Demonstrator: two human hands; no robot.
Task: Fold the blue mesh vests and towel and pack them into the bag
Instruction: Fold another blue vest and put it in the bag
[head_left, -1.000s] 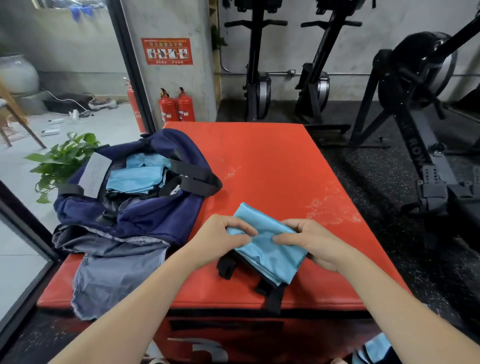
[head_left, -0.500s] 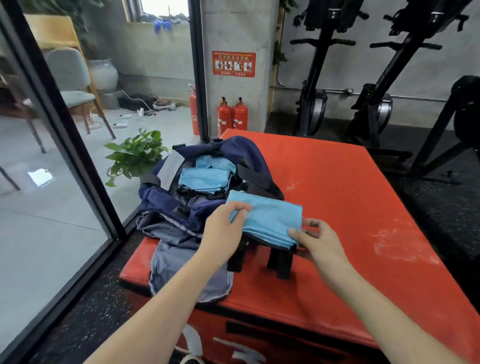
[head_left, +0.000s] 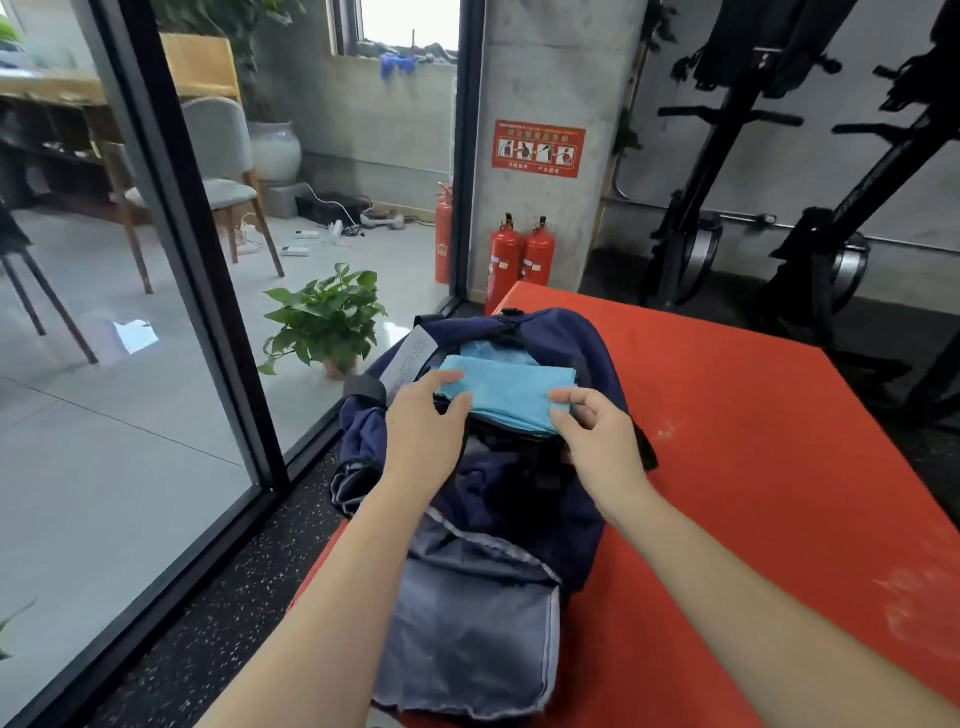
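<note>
A navy bag (head_left: 587, 358) lies open on the left part of the red padded box (head_left: 737, 447), its grey flap (head_left: 467, 629) hanging toward me. A folded light-blue mesh vest (head_left: 506, 397) sits in the bag's opening on top of other light-blue folded cloth (head_left: 485, 351). My left hand (head_left: 423, 431) pinches the vest's near left edge between thumb and fingers. My right hand (head_left: 597, 431) pinches the vest's near right edge. Black straps of the vest hang below it, mostly hidden inside the bag.
A white paper tag (head_left: 408, 361) lies on the bag's left side. A glass wall with a black frame (head_left: 208, 291) runs along the left. A potted plant (head_left: 327, 317), fire extinguishers (head_left: 519, 260) and black gym machines (head_left: 779, 208) stand beyond the box.
Both hands lifted the folded vest off the red box and carried it left into the bag's opening. My view swung left toward the bag.
</note>
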